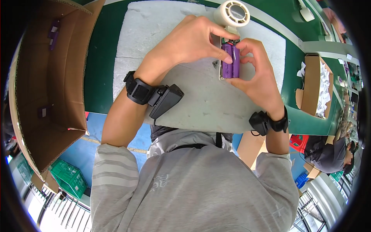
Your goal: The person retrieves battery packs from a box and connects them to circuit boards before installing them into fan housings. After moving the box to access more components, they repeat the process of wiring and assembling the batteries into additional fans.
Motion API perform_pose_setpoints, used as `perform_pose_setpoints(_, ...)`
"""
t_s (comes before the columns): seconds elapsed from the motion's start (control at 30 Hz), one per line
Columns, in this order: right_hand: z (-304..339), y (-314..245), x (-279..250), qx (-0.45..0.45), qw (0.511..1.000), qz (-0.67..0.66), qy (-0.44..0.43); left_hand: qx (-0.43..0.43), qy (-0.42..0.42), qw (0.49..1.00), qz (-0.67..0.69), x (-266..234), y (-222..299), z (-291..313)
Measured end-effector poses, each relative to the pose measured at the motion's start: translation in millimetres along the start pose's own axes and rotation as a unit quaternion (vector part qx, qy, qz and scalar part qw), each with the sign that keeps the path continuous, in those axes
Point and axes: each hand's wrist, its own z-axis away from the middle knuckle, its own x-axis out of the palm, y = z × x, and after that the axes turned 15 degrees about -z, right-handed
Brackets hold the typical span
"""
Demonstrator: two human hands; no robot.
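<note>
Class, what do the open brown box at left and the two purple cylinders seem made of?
Left box: matte cardboard, judging by its ridged cut edges.
Purple cylinders: probably smooth plastic film, faintly shiny given pale highlights; the core is hidden.

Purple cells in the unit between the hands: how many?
2, side by side: the left cell and the right cell, nearer the right hand. More could be hidden underneath.
</note>
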Motion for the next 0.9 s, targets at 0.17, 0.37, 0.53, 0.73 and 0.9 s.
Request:
perform_pose_setpoints(0.17, -7.4, -8.2, 1.7, -0.011, 0.999, 0.036, 0.006, -0.026, 0.006, 1.000, 0.016, -0.4, 1.4, -2.1)
perform_pose_setpoints(0.37, -2.9, 0.5, -6.6, -0.054, 0.996, 0.055, -0.034, -0.019, 0.006, 0.998, 0.065, 5.9, -3.1, -0.9)
perform_pose_setpoints(0.53, -2.5, -4.9, -8.9, -0.067, 0.989, 0.113, -0.065, 0.003, 0.011, 0.997, 0.072, 4.3, -1.5, 0.5)
perform_pose_setpoints(0.73, -5.4, -6.4, -6.7, -0.117, 0.971, 0.194, -0.069, 0.045, 0.017, 0.997, 0.063, 1.6, -7.3, 0.0)
perform_pose_setpoints(0.9, -8.7, -7.2, -5.8, -0.132, 0.962, 0.238, -0.038, 0.071, 0.037, 0.996, 0.047, 10.9, -6.8, -8.1)
